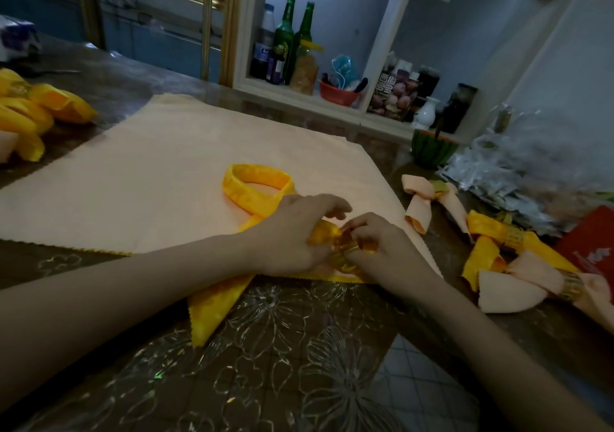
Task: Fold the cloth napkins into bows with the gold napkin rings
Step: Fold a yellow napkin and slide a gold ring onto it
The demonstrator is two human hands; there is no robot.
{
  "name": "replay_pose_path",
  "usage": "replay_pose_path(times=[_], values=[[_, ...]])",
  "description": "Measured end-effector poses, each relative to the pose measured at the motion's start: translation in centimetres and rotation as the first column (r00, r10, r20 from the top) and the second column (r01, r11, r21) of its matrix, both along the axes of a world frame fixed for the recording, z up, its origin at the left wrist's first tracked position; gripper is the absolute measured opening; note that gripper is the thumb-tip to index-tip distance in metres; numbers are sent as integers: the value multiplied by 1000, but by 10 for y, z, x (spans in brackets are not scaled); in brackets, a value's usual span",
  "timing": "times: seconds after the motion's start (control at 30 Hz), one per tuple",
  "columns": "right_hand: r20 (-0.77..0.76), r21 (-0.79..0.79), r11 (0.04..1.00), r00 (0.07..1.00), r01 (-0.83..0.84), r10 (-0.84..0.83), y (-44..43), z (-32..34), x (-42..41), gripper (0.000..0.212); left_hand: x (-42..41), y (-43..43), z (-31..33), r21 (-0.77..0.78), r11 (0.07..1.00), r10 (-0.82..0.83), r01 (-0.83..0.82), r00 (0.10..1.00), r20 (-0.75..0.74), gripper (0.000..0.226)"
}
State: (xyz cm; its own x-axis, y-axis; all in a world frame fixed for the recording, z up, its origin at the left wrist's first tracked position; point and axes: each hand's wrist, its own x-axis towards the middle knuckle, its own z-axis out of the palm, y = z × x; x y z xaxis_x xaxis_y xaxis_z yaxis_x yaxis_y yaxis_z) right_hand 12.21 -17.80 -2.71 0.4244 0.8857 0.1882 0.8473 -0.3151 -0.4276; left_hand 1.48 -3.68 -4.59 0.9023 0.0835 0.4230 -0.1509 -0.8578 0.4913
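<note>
Yellow napkin [236,195] lies as a folded strip on a flat peach napkin [149,172] spread over the table [299,375]. One end forms an open loop standing on edge to the left of the hands. A pointed tail runs out from under the left wrist onto the patterned table cover. The middle of the strip is gathered between both hands. The step in hand appears to be fitting the gold napkin ring [347,251] over the gathered centre of the strip. The left hand [289,235] grips the bunched yellow cloth just left of the ring. Its thumb and lower fingers are curled round the bunch, while its upper fingers [334,205] are only loosely bent above it. The right hand [378,248] is closed at the ring, with its fingers [362,229] curled and pinching the ring and the cloth that shows through it. The exact contact under the knuckles is hidden. Only one loop is visible, and the side under the right hand cannot be seen. The next move probably calls for holding the gather tight with the left hand. The right hand can then slide the ring to the centre of the strip. After that, the two sides need to be spread to match. Finished bows [508,242] lie near on the right, and more yellow bows [33,109] lie well apart on the left.
</note>
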Motion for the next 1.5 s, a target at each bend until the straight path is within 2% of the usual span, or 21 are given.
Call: replay_pose_path(times=[0.1, 0.27, 0.33, 0.4, 0.43, 0.57, 0.63, 0.7, 0.83, 0.87, 0.9, 0.97, 1.0, 1.03, 1.07, 1.13, 1.27, 1.33, 1.4, 1.47, 1.5], values=[[-45, 33, 998, 998, 50, -49, 1, -4, 0, 15, -2, -6, -3, 238, 971, -31, 33, 999, -10, 66], [-136, 152, 985, 989, 81, -60, 2, -6, -6, 12, 0, -3, 1, 220, 976, -19, 8, 999, 46, 57], [-325, 222, 966, 944, 131, -53, 3, -7, -7, 15, 2, 3, 2, 256, 967, -13, -5, 998, 67, 53], [-630, 247, 946, 776, 210, -8, 3, -4, -8, 21, 3, 7, 1, 326, 945, -7, -19, 997, 77, 51], [-680, 243, 941, 733, 235, -8, 3, -3, -8, 20, 2, 8, 2, 349, 937, -4, -23, 997, 76, 50], [-429, 274, 930, 897, 246, -111, 0, 2, -7, 24, 2, 13, -2, 342, 935, 73, -98, 994, 87, 53], [-381, 274, 934, 917, 231, -115, -2, 7, -5, 25, 3, 15, -2, 277, 946, 149, -167, 985, 85, 57], [-466, 235, 932, 874, 275, -140, -5, 11, -1, 25, 3, 17, 0, 191, 959, 201, -208, 978, 55, 56], [-712, 52, 948, 677, 313, -185, -12, 18, 2, 11, 1, 19, 6, 103, 972, 215, -212, 977, -11, 57], [-685, 3, 961, 701, 277, -200, -13, 19, 1, 14, 0, 20, 7, 91, 974, 209, -206, 978, -26, 57], [-598, -41, 972, 774, 232, -210, -14, 18, 0, 19, 0, 20, 8, 88, 977, 197, -193, 979, -44, 57], [-197, -137, 981, 967, 136, -161, -15, 18, -4, 25, 0, 21, 8, 73, 982, 180, -174, 980, -84, 56], [40, -184, 977, 994, 107, -101, -15, 18, -7, 27, 0, 21, 8, 64, 984, 172, -167, 980, -95, 56], [234, -227, 969, 972, 94, -40, -10, 20, -8, 29, 0, 24, 10, 58, 984, 171, -166, 980, -103, 55], [329, -266, 960, 944, 86, 7, -9, 20, -10, 30, 1, 21, 7, 33, 986, 167, -164, 980, -110, 56], [334, -240, 968, 942, 74, 11, 6, 24, -7, 30, 1, 22, 8, 10, 986, 168, -167, 981, -95, 57], [61, 19, 999, 997, 35, -36, 36, 16, -6, 22, 0, 27, 14, -87, 989, 109, -121, 985, -133, 61], [-15, 74, 997, 1000, 26, -25, 45, 7, -7, 20, 0, 29, 19, -97, 983, 140, -153, 981, -137, 58], [41, 106, 993, 998, 46, -51, 50, -2, -8, 17, 1, 32, 26, -128, 961, 238, -244, 969, -62, 43], [235, 195, 978, 964, 74, -120, 53, -7, -10, 9, 1, 38, 31, -182, 912, 387, -368, 919, 77, 30], [307, 248, 966, 941, 68, -145, 53, -13, -12, 5, 3, 39, 31, -160, 886, 452, -436, 888, 85, 26]])
